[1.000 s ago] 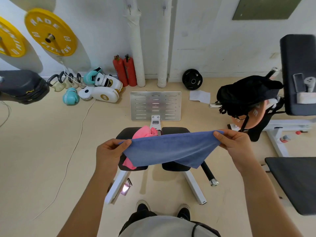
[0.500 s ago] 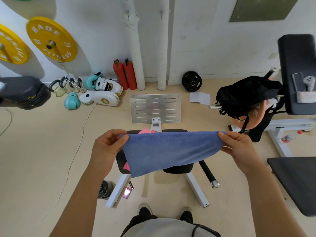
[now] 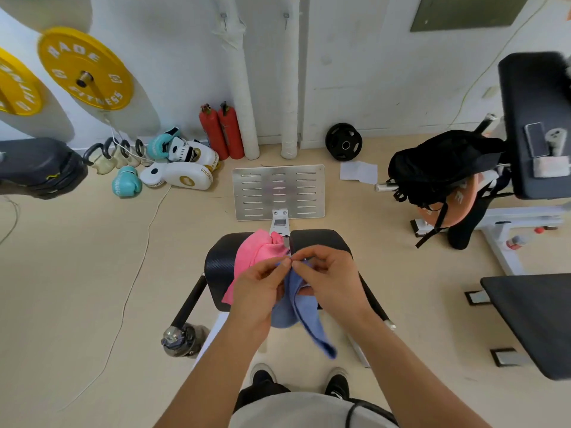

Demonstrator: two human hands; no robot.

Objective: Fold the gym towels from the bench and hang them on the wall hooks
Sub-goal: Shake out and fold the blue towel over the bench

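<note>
A blue towel [image 3: 304, 316] hangs doubled over in front of me, its loop drooping toward my shoes. My left hand [image 3: 262, 288] and my right hand [image 3: 327, 279] meet fingertip to fingertip and pinch its top corners together. Behind them a pink towel [image 3: 259, 251] lies crumpled on the black bench pad [image 3: 321, 239]. Two small wall hooks [image 3: 224, 17] [image 3: 286, 17] stick out of the white wall above the pipes.
A metal footplate [image 3: 278, 193] stands beyond the bench. Red extinguishers [image 3: 221, 131], boxing gloves [image 3: 126, 185] and pads lie at the wall. A water bottle [image 3: 182, 338] lies by the bench leg. Right: a black backpack [image 3: 441, 168] and another bench [image 3: 537, 322].
My hands have come together from wide apart, folding the stretched blue towel in half. The pink towel behind it is uncovered again.
</note>
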